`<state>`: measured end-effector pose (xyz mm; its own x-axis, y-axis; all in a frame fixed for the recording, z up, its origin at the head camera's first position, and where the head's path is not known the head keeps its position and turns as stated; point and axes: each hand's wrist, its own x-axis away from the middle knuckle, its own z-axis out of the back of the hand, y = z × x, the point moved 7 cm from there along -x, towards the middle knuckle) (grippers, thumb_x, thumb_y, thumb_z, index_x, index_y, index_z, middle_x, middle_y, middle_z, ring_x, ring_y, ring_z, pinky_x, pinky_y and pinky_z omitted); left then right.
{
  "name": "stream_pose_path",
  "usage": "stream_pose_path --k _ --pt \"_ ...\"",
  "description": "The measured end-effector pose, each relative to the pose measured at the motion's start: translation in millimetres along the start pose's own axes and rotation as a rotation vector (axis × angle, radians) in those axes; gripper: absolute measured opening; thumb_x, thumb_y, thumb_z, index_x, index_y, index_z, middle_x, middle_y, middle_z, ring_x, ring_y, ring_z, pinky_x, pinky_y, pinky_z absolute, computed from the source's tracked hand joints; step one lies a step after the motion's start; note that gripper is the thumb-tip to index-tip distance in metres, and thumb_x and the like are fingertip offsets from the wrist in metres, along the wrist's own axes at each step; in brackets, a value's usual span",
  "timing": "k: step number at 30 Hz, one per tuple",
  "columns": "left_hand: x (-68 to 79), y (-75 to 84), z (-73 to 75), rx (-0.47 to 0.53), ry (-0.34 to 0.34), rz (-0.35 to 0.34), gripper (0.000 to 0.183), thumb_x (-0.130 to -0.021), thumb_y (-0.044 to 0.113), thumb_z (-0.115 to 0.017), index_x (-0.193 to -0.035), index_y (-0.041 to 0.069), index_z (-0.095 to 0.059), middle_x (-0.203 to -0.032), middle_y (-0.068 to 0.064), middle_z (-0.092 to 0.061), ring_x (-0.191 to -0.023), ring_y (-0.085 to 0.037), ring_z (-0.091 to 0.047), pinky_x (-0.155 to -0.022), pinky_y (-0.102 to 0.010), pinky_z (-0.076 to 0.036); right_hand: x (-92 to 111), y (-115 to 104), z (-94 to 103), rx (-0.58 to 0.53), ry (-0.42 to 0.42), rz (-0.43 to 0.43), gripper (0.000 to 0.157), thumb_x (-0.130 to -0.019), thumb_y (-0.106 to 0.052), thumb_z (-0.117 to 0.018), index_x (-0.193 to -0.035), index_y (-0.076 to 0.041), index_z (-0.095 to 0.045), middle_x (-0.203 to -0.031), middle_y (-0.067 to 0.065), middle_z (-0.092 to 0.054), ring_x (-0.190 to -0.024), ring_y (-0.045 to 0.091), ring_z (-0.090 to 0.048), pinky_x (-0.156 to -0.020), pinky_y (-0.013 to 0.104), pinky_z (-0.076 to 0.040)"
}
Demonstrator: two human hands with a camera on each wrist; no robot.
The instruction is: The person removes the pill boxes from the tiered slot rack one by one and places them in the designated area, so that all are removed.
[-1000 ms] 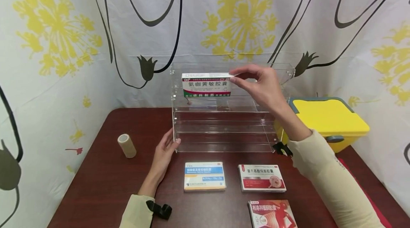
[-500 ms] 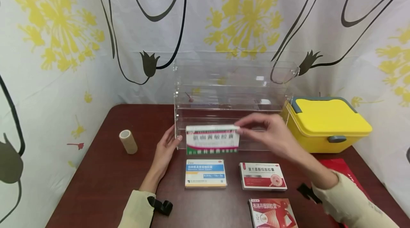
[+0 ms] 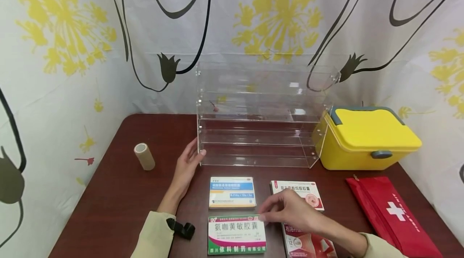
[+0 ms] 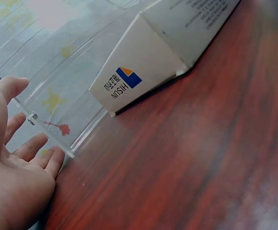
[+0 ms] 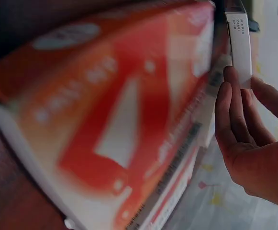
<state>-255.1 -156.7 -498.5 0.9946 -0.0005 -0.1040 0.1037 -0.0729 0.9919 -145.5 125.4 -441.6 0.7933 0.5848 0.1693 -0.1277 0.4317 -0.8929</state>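
Note:
My right hand [image 3: 290, 209] pinches the upper right corner of a white, green and magenta capsule box [image 3: 237, 234], which lies at the front of the table. In the right wrist view, the box's white end [image 5: 240, 50] is between thumb and fingers. My left hand [image 3: 185, 167] grips the left edge of a clear acrylic tiered rack [image 3: 253, 143], thumb in front, other fingers behind the panel. A blue-and-white medicine box [image 3: 232, 192] lies before the rack. Under my right hand and forearm, a white-and-red box [image 3: 290, 186] and a red-orange box [image 3: 308, 245] are partly hidden.
A yellow lidded case [image 3: 369, 141] stands right of the rack, with a red pouch [image 3: 395, 213] bearing a white cross in front of it. At left stands a beige cylinder [image 3: 144, 156]. A patterned curtain [image 3: 253, 16] hangs behind the dark wooden table [image 3: 108, 193].
My right hand has brought the capsule box down from the upper rack to the table's front, left of the red-orange box. My left hand has stayed at the rack's edge.

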Motion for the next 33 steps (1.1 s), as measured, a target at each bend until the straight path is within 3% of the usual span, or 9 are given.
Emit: stream_pose_path --k 9,16,23,33 --pt "1.6 -0.2 -1.3 0.008 -0.005 0.032 0.059 -0.093 0.037 -0.068 -0.147 0.032 -0.043 -0.149 0.006 -0.040 -0.136 -0.011 -0.038 -0.108 -0.034 -0.035 0.2 3.9 -10.9 0.220 0.049 0.075 0.008 -0.089 -0.026 -0.075 -0.092 -0.019 -0.077 -0.079 -0.014 -0.069 -0.069 0.001 -0.062 -0.060 0.022 -0.052" --pt "1.1 -0.2 -2.9 -0.002 -0.022 0.051 0.063 -0.096 0.029 -0.066 -0.152 0.022 -0.037 -0.153 0.000 -0.037 -0.138 -0.014 -0.036 -0.108 -0.035 -0.035 1.6 0.2 -14.4 0.258 0.054 0.084 0.003 -0.089 -0.022 -0.074 -0.091 -0.021 -0.077 -0.084 -0.017 -0.070 -0.069 -0.001 -0.059 -0.060 0.021 -0.051" --pt "2.2 -2.2 -5.1 0.010 -0.018 0.050 0.061 -0.094 0.036 -0.067 -0.149 0.030 -0.041 -0.150 0.006 -0.039 -0.136 -0.011 -0.037 -0.108 -0.033 -0.035 3.5 -0.2 -17.3 0.291 0.070 0.078 0.004 -0.089 -0.022 -0.075 -0.091 -0.020 -0.077 -0.085 -0.017 -0.070 -0.071 -0.002 -0.059 -0.061 0.020 -0.051" --pt "5.3 -0.8 6.0 0.000 0.028 0.039 0.063 -0.091 0.042 -0.069 -0.147 0.031 -0.043 -0.148 0.006 -0.042 -0.134 -0.011 -0.040 -0.107 -0.033 -0.036 -0.5 -11.8 -21.8 0.412 0.125 0.185 0.005 -0.088 -0.019 -0.076 -0.091 -0.015 -0.078 -0.084 -0.015 -0.070 -0.072 -0.005 -0.058 -0.062 0.020 -0.050"
